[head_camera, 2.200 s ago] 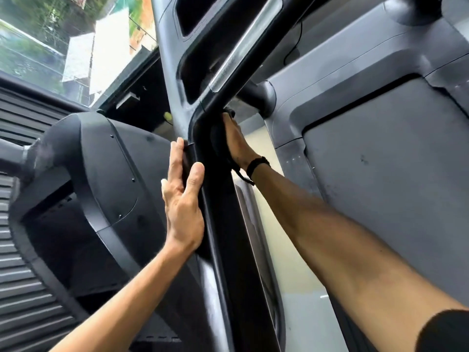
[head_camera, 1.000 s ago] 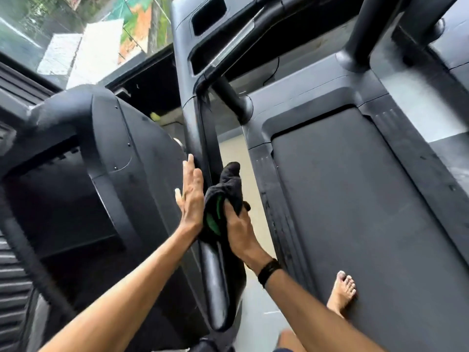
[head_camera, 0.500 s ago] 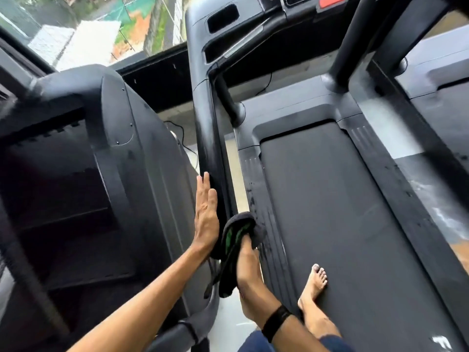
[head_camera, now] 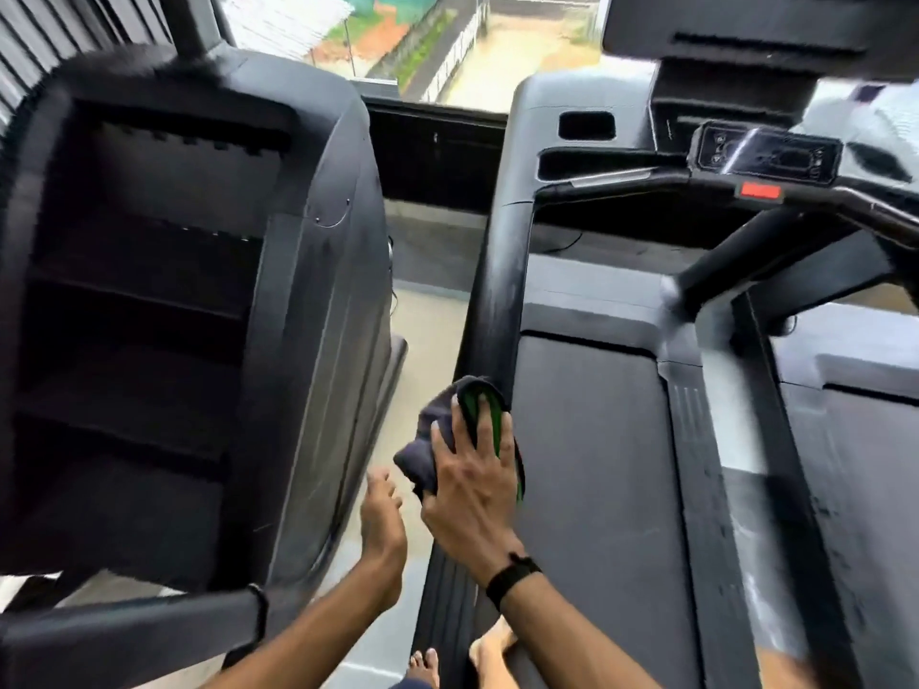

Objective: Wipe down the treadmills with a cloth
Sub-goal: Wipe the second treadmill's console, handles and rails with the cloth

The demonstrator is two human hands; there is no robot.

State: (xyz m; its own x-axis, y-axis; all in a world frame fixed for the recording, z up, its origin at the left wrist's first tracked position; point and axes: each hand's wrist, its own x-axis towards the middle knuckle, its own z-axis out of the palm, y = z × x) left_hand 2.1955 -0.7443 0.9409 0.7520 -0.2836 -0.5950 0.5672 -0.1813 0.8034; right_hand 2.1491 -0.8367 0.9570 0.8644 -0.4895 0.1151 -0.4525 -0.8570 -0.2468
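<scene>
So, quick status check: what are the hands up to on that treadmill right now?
Right hand presses the cloth on the treadmill upright, low down. Left hand free, loosely curled. Nothing in the way.

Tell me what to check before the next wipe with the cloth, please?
1. Right hand holds the cloth: ok.
2. Cloth lies against the lower end of the treadmill upright: ok.
3. Left hand is away from the cloth and holds nothing: ok.
4. Upright above the cloth has nothing on it: ok.
5. Upright is already clean: cannot tell, blurred.
6. Bare feet stand away from the cloth: ok.
</scene>
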